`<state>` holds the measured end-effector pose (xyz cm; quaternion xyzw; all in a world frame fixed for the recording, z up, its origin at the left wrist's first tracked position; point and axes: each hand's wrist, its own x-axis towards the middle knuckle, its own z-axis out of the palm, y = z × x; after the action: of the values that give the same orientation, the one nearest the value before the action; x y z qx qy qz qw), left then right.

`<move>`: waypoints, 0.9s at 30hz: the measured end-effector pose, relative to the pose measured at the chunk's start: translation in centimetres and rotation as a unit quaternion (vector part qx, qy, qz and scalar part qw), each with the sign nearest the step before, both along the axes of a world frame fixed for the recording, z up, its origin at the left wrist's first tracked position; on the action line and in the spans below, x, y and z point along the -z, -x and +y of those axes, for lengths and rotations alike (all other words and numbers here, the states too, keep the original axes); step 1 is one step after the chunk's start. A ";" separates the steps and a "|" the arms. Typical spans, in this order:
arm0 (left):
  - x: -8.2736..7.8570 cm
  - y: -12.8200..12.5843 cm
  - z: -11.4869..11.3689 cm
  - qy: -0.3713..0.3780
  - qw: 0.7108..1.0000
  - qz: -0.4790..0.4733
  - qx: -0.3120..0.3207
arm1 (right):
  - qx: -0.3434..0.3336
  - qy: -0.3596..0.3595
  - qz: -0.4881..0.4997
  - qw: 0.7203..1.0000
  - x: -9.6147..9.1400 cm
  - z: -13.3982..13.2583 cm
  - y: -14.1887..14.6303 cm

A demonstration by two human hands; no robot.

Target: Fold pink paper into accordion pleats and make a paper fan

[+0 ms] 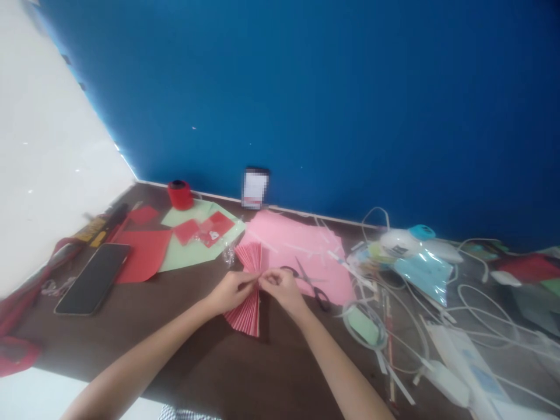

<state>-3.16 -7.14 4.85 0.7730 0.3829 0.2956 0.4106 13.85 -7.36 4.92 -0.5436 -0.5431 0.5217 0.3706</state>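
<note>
A pink pleated paper fan (pixel 245 318), pinched at its middle and spread at both ends, is held above the dark table. My left hand (pixel 231 291) grips it at the narrow waist, fingers closed. My right hand (pixel 280 287) is closed in a pinch right beside that waist, its fingertips meeting the left ones; whatever sits between them is too small to make out. Behind the hands, open scissors (pixel 308 280) with dark handles rest on a pink paper sheet (pixel 289 233) strewn with thin white strips.
Green paper (pixel 192 256), red paper pieces (pixel 142 256), a red roll (pixel 180 195) and a dark phone (pixel 93 280) lie to the left. Tangled white cables (pixel 415 326), a power strip (pixel 464 361) and a blue plastic packet (pixel 424 271) crowd the right. A blue wall (pixel 306 116) rises behind.
</note>
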 end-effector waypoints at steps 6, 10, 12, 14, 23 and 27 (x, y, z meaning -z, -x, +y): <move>0.5 0.3 0.4 -0.037 0.999 0.003 -0.009 | -0.056 0.093 0.057 0.992 -0.5 0.0 -0.6; 1.0 0.7 0.3 -0.161 0.982 0.093 0.021 | -0.078 0.145 0.061 0.985 -0.5 0.1 -0.9; 1.1 0.9 0.2 -0.226 0.962 0.151 0.030 | -0.078 0.161 0.073 0.981 -0.3 0.2 -0.9; 1.2 1.0 0.1 -0.266 0.945 0.189 0.032 | -0.069 0.169 0.086 0.979 -0.3 0.2 -0.9; 0.6 0.5 0.0 -0.165 0.972 0.163 -0.023 | -0.063 0.120 0.052 0.989 -1.2 0.4 -0.8; -0.1 0.7 0.2 -0.115 0.979 0.159 -0.048 | -0.048 0.094 -0.014 0.994 -1.4 0.7 -1.4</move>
<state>-3.84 -6.94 4.94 0.8327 0.4438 0.2301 0.2381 15.23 -6.69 6.29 -0.5566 -0.5221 0.5800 0.2851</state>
